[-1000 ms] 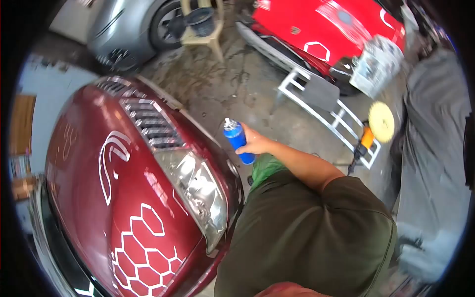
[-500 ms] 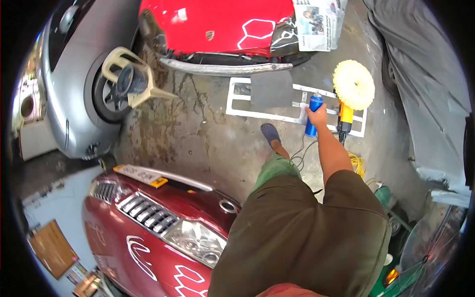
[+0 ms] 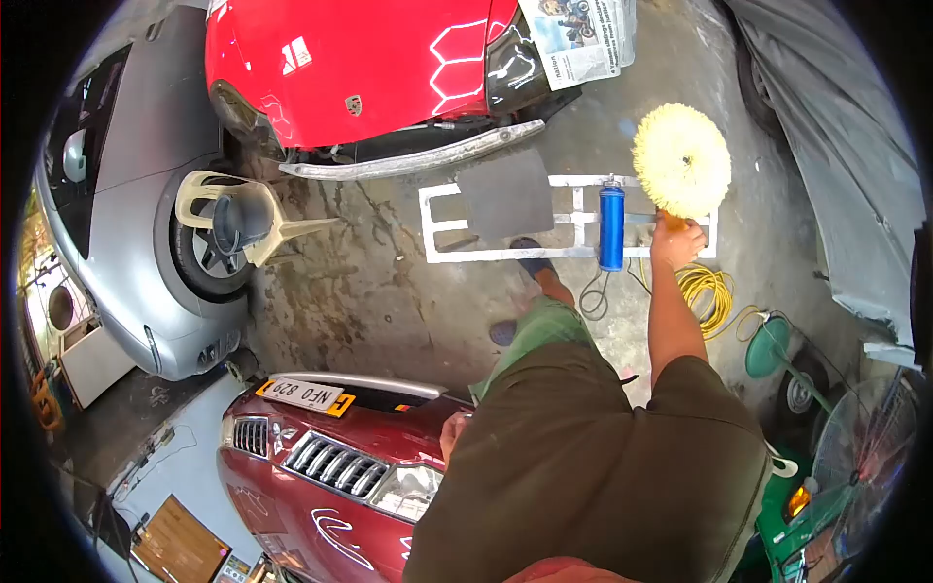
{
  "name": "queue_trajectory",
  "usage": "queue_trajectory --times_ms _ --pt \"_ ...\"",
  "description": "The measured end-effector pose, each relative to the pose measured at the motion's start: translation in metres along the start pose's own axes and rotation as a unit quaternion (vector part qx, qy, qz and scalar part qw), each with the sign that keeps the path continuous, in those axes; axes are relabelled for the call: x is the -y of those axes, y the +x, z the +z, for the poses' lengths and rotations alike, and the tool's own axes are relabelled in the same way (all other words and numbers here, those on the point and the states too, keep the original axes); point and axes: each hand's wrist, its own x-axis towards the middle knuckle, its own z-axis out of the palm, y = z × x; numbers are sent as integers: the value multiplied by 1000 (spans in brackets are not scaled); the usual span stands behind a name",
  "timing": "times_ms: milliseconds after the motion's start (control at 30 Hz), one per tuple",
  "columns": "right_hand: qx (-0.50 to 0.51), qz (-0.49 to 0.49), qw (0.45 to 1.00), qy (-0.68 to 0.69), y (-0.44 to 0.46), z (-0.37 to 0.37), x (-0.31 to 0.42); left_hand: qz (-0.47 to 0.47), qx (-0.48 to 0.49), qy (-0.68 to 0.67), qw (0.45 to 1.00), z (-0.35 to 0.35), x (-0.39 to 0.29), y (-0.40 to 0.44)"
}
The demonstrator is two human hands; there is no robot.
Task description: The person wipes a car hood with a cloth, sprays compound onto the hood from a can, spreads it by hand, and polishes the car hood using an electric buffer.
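My right hand [image 3: 679, 243] is wrapped around the orange-yellow body of a polisher [image 3: 673, 220]. Its round, fluffy cream pad [image 3: 682, 160] faces up toward me. Just left of that hand, a blue can [image 3: 611, 229] stands at the white slatted frame [image 3: 476, 256], with nothing holding it. My left hand [image 3: 453, 432] is low by my side, near the dark red car [image 3: 321, 476]. My shorts hide part of the left hand, so what its fingers do is unclear.
A dark grey sheet [image 3: 507, 194] lies over the frame. Coiled yellow cord [image 3: 714, 296] sits behind my right wrist. A red car [image 3: 360, 68] with newspaper [image 3: 583, 44] is ahead, a silver car [image 3: 146, 233] and beige chair [image 3: 277, 233] left, a fan [image 3: 855, 476] right.
My right hand has let go of the blue can and moved right onto the polisher, taking hold of it. My left hand has come into view, and the camera's view has shifted.
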Motion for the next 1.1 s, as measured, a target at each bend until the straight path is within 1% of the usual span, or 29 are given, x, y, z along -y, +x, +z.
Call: queue_trajectory --times_ms 33,100,167,200,233,267,300,333,367,400,433,467,500,567,633,667,700,767,833,900,967,1033,1100 --pt "-5 39 999 -17 3 -3 -4 -18 24 -54 998 0 9 4" --pt "166 52 984 -35 27 10 -19 -50 72 -159 983 0 21 14" --pt "334 56 940 -28 52 17 -28 -46 104 -98 989 -1 14 22" --pt "346 48 936 -27 56 15 -28 -27 110 19 993 -9 1 26" --pt "337 57 939 -25 52 6 -29 -7 117 138 983 -20 -17 29" --pt "326 64 943 -21 49 0 -24 18 123 252 960 -29 -35 37" --pt "313 70 947 -16 51 -4 -18 47 127 361 923 -34 -54 49" --pt "331 50 942 -4 52 -5 -20 75 128 467 871 -39 -73 60" --pt "336 43 940 44 50 -20 -16 85 134 412 897 -50 -86 78" --pt "334 35 936 102 44 -30 -12 92 144 357 918 -44 -111 95" --pt "342 29 930 130 39 -21 -19 92 131 363 918 -35 -131 106" --pt "331 50 930 154 28 -53 -1 92 117 368 918 -12 -166 107" --pt "297 56 929 213 11 -56 -2 102 155 371 910 1 -189 133" --pt "228 53 937 260 -19 -66 -2 118 221 368 895 15 -224 172" --pt "276 91 919 267 -33 -81 -4 174 238 490 820 83 -285 152" --pt "229 102 927 279 -40 -107 8 225 290 527 767 100 -295 176" --pt "227 114 925 283 -41 -135 16 279 342 553 706 122 -304 205" --pt "235 129 920 286 -66 -180 27 334 411 558 639 178 -332 202" --pt "201 145 904 350 -98 -197 22 323 441 591 593 232 -344 205" --pt "145 140 875 441 -135 -218 23 290 507 586 562 278 -340 207" --pt "174 208 847 457 -176 -260 36 263 617 551 496 308 -332 178" --pt "187 278 766 548 -228 -282 41 175 718 537 406 328 -308 146" --pt "189 317 693 620 -296 -288 36 130 808 486 307 334 -277 112"
